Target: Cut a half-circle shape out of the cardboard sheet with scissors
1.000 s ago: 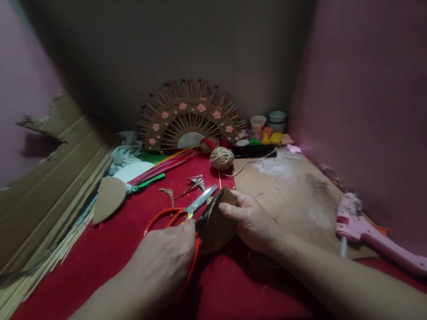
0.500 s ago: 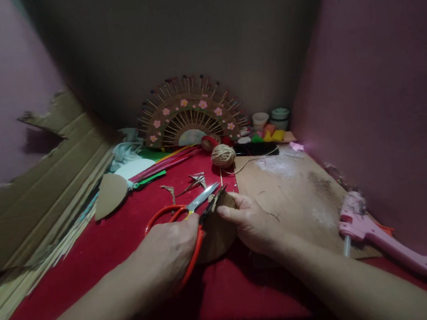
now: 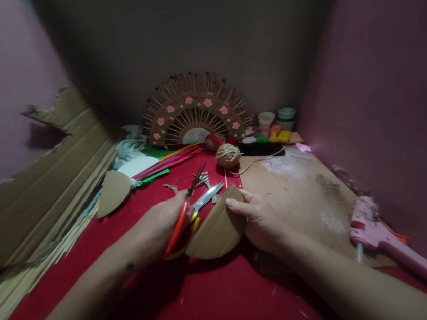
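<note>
My left hand (image 3: 168, 215) is closed around a pair of scissors (image 3: 175, 229) with orange handles, its dark blades pointing up and away from me. Under it, a second pair of scissors (image 3: 208, 196) with bright blades and yellow on its handle lies on the red cloth. Pinched by its upper right edge, a half-round piece of cardboard (image 3: 217, 231) is in my right hand (image 3: 263, 218), thumb on the near face. Its straight edge slants toward the scissors without the dark blades touching it. Small cardboard scraps (image 3: 171, 188) lie beyond the blades.
A decorated stick fan (image 3: 199, 98) leans at the back behind a ball of twine (image 3: 228, 156). Another cardboard piece (image 3: 113, 192), bamboo sticks (image 3: 55, 250) and a cardboard sheet (image 3: 61, 160) lie left. A brown board (image 3: 299, 212) and pink glue gun (image 3: 382, 239) are right.
The dark-bladed scissors have moved off the cardboard to the left, and their blades now point upward. The cardboard has turned so its flat face shows. The view has shifted slightly.
</note>
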A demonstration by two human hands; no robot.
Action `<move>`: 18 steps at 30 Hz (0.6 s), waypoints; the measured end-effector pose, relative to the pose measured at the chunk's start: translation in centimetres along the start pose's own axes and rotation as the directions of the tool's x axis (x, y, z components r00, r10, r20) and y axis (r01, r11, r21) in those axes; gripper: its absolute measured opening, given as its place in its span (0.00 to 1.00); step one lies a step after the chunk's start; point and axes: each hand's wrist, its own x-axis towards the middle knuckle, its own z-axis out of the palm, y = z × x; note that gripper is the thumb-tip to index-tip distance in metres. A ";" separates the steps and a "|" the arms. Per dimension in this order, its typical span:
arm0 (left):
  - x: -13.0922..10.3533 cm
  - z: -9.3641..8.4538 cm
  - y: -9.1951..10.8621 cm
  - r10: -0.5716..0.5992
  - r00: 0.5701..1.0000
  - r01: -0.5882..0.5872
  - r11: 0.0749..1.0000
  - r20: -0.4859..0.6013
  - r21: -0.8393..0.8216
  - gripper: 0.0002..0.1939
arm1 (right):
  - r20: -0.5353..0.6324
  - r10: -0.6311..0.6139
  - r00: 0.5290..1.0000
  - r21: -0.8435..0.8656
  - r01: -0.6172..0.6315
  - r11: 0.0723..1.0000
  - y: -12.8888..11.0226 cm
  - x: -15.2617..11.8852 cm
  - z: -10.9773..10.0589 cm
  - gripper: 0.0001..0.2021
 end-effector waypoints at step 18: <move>-1.5 -0.7 2.7 0.183 0.983 -0.178 0.930 -0.016 -0.322 0.16 | 0.017 -0.141 0.990 -0.010 0.141 0.990 -0.2 -0.7 0.6 0.16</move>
